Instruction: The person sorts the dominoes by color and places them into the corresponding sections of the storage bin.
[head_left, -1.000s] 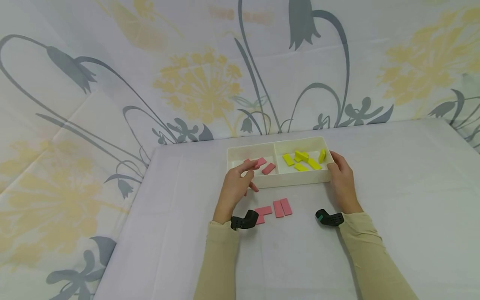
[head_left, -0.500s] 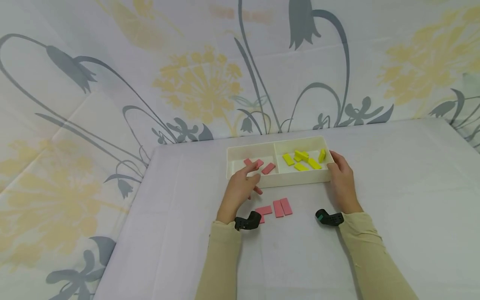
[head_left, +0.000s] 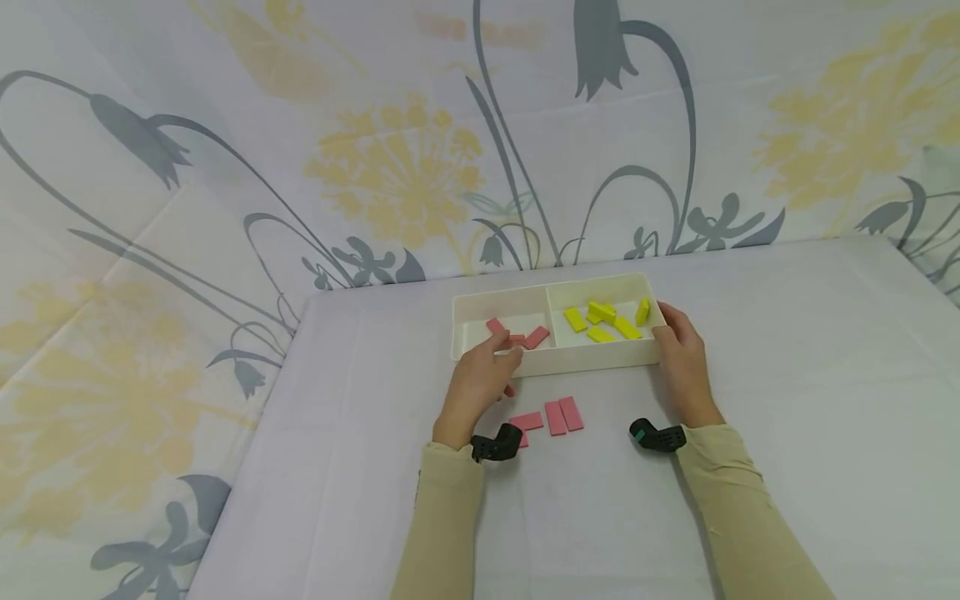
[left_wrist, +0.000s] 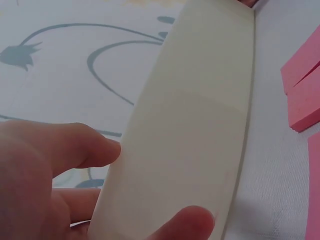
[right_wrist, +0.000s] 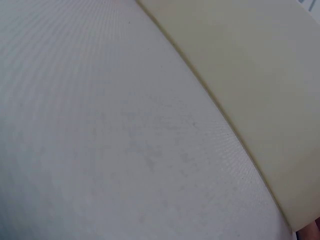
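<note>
A white two-compartment box (head_left: 585, 358) stands on the table. My right hand (head_left: 684, 362) grips its right end, thumb at the near corner. My left hand (head_left: 474, 379) is at the near wall of the left compartment, index finger reaching over the rim. In the left wrist view, the fingers of the left hand (left_wrist: 85, 150) lie loosely on both sides of that wall, with no tile between them. Inside the left compartment are pink tiles (head_left: 536, 337), one partly hidden by my fingers. Yellow tiles (head_left: 602, 334) lie in the right compartment.
Several pink tiles (head_left: 571, 413) lie on the white-covered table (head_left: 600, 517) in front of the box, some partly behind the left wrist camera (head_left: 497, 442). A patterned cloth (head_left: 420, 167) rises behind the table's far edge.
The pink tile at my left fingertips has dropped lower into the left compartment. My left hand has shifted slightly right, its index finger drawn back toward the near wall. The right hand stays put.
</note>
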